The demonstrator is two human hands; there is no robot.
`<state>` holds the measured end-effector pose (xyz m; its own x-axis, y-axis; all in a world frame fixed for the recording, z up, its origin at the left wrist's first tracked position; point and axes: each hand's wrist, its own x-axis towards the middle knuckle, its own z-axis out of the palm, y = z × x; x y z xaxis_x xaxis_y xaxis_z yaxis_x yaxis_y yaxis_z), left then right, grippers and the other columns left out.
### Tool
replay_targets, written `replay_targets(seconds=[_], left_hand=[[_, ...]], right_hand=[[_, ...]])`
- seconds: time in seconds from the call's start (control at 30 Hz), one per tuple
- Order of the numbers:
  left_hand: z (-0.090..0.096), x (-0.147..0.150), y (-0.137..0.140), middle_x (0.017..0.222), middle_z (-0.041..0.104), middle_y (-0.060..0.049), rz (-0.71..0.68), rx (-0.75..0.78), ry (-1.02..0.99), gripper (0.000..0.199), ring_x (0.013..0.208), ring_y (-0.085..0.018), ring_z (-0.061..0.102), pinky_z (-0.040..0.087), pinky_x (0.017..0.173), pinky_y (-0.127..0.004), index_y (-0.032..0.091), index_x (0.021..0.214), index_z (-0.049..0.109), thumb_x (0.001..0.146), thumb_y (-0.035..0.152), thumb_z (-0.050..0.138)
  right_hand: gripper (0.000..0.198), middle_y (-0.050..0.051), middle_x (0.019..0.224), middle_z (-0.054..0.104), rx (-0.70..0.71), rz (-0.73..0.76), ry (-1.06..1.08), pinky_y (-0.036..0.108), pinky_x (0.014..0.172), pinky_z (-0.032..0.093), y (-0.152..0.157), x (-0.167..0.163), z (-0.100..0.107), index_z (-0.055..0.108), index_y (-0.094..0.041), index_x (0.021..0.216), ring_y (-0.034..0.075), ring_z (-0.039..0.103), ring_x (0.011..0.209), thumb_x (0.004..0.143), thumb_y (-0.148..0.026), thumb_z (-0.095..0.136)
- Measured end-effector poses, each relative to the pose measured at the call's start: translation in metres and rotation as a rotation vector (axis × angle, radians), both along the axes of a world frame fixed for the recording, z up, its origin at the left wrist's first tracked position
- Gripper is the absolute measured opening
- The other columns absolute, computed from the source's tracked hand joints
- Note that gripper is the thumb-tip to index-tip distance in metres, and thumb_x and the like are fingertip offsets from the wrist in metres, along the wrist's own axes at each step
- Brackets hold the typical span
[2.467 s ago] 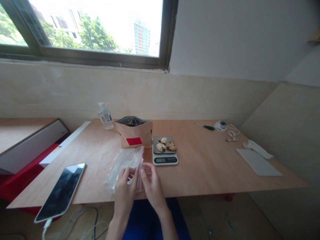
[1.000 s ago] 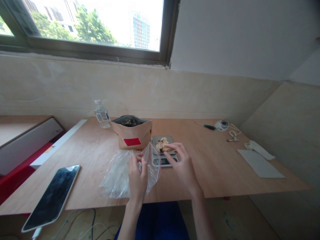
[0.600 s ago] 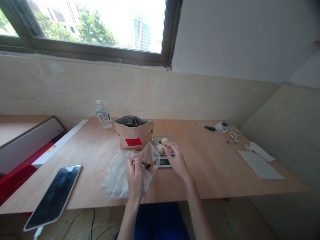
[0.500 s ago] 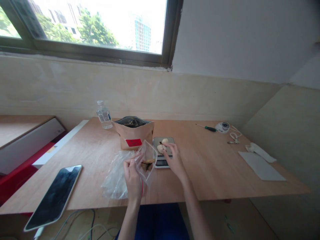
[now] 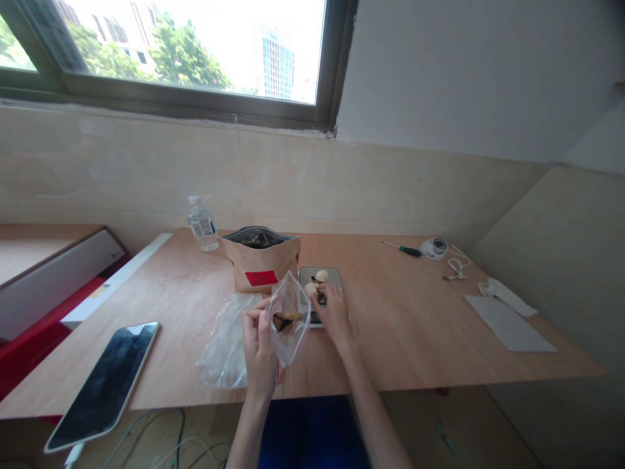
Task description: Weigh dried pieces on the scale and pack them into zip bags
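Note:
My left hand (image 5: 258,339) grips a clear zip bag (image 5: 297,342) by its left edge, and the bag's mouth gapes. Brown dried pieces (image 5: 286,319) lie inside the bag. Over a small digital scale (image 5: 333,276), my right hand (image 5: 336,316) has its thumb and fingers closed at a pale slice (image 5: 311,288) with a dark part under it. Another pale slice (image 5: 321,276) rests on the scale's plate behind it. The bag and my right hand cover part of the scale and its display.
Behind the bag stands an open brown paper pouch (image 5: 263,260) with a red label. Crumpled clear plastic (image 5: 224,352) lies left of my left hand. A tablet (image 5: 105,384), a bottle (image 5: 202,225), a screwdriver (image 5: 410,251), a white dome camera (image 5: 434,248) and a white sheet (image 5: 508,326) are farther out.
My right hand's fingers have closed in on the nearer pale slice, which has shifted slightly left. The zip bag in my left hand has turned and moved a little right.

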<state>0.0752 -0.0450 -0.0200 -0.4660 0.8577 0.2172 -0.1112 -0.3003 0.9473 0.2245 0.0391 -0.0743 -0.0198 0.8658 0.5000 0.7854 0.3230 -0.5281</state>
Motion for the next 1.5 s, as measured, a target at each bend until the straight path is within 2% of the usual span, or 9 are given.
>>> replay_targets(seconds=[0.3, 0.47, 0.6, 0.73, 0.9, 1.07, 1.3, 1.4, 1.5], left_hand=[[-0.005, 0.000, 0.003, 0.110, 0.060, -0.006, -0.015, -0.047, -0.033, 0.023, 0.098, -0.017, 0.058, 0.046, 0.085, -0.033, 0.020, 0.084, 0.049, 0.087, 0.042, 0.046], [0.000, -0.002, 0.004, 0.105, 0.062, -0.007, 0.000, -0.052, 0.058, 0.025, 0.095, -0.019, 0.060, 0.047, 0.081, -0.032, 0.019, 0.083, 0.051, 0.086, 0.043, 0.047], [0.003, 0.000, 0.002, 0.103, 0.061, -0.006, -0.022, -0.041, 0.079, 0.024, 0.095, -0.018, 0.059, 0.047, 0.081, -0.032, 0.019, 0.085, 0.052, 0.087, 0.043, 0.046], [0.002, 0.000, -0.001, 0.104, 0.060, -0.006, -0.008, -0.039, 0.114, 0.025, 0.097, -0.018, 0.058, 0.046, 0.083, -0.032, 0.020, 0.086, 0.051, 0.088, 0.044, 0.044], [-0.004, -0.006, -0.003, 0.103, 0.060, -0.006, -0.008, -0.072, 0.064, 0.026, 0.094, -0.018, 0.059, 0.047, 0.082, -0.031, 0.019, 0.090, 0.052, 0.087, 0.044, 0.045], [-0.004, -0.006, -0.002, 0.108, 0.062, -0.006, -0.043, -0.139, -0.124, 0.028, 0.095, -0.018, 0.061, 0.051, 0.078, -0.031, 0.020, 0.095, 0.053, 0.086, 0.046, 0.046], [-0.002, -0.004, -0.001, 0.107, 0.064, -0.006, -0.090, -0.174, -0.242, 0.027, 0.099, -0.021, 0.062, 0.053, 0.076, -0.034, 0.020, 0.090, 0.053, 0.084, 0.046, 0.047], [-0.005, -0.004, 0.000, 0.103, 0.065, -0.005, -0.081, -0.174, -0.227, 0.028, 0.100, -0.021, 0.062, 0.052, 0.079, -0.035, 0.019, 0.088, 0.053, 0.083, 0.046, 0.049], [-0.008, -0.003, 0.001, 0.098, 0.066, -0.005, -0.061, -0.173, -0.188, 0.029, 0.093, -0.020, 0.063, 0.052, 0.076, -0.033, 0.020, 0.089, 0.055, 0.082, 0.048, 0.048]], right_hand=[[0.023, 0.006, 0.089, 0.063, -0.038, -0.042, 0.335, 0.034, 0.075, 0.045, -0.004, -0.006, 0.008, 0.055, -0.018, 0.089, 0.020, 0.056, 0.082, 0.077, -0.037, 0.060], [0.032, 0.007, 0.107, 0.058, -0.007, 0.112, 0.626, 0.031, 0.077, 0.047, -0.033, -0.008, 0.059, 0.050, -0.020, 0.106, 0.017, 0.058, 0.087, 0.079, -0.033, 0.060], [0.025, 0.003, 0.107, 0.060, -0.069, 0.426, 0.342, 0.032, 0.087, 0.044, -0.060, -0.010, 0.107, 0.057, -0.025, 0.105, 0.018, 0.055, 0.099, 0.080, -0.026, 0.060], [0.015, 0.000, 0.098, 0.066, -0.197, 0.578, 0.039, 0.041, 0.095, 0.036, -0.074, -0.016, 0.124, 0.065, -0.028, 0.096, 0.021, 0.051, 0.100, 0.082, -0.028, 0.061], [0.023, -0.003, 0.090, 0.071, -0.259, 0.719, 0.125, 0.038, 0.094, 0.036, -0.064, -0.019, 0.113, 0.069, -0.028, 0.087, 0.018, 0.058, 0.092, 0.092, -0.032, 0.047], [0.026, 0.006, 0.108, 0.064, 0.071, 0.272, 0.342, 0.035, 0.094, 0.039, -0.016, -0.007, 0.071, 0.063, -0.022, 0.103, 0.018, 0.055, 0.107, 0.091, -0.023, 0.040], [0.031, 0.011, 0.110, 0.063, -0.053, 0.065, -0.058, 0.043, 0.092, 0.038, 0.041, 0.015, 0.005, 0.064, -0.019, 0.106, 0.026, 0.051, 0.105, 0.079, -0.012, 0.051], [0.022, 0.010, 0.100, 0.064, -0.067, 0.012, -0.016, 0.043, 0.088, 0.039, 0.039, 0.018, 0.008, 0.067, -0.021, 0.096, 0.026, 0.053, 0.097, 0.077, -0.017, 0.057], [0.021, 0.009, 0.095, 0.063, -0.126, 0.071, 0.306, 0.040, 0.084, 0.044, 0.022, 0.013, 0.033, 0.065, -0.019, 0.095, 0.023, 0.056, 0.090, 0.076, -0.027, 0.061]])
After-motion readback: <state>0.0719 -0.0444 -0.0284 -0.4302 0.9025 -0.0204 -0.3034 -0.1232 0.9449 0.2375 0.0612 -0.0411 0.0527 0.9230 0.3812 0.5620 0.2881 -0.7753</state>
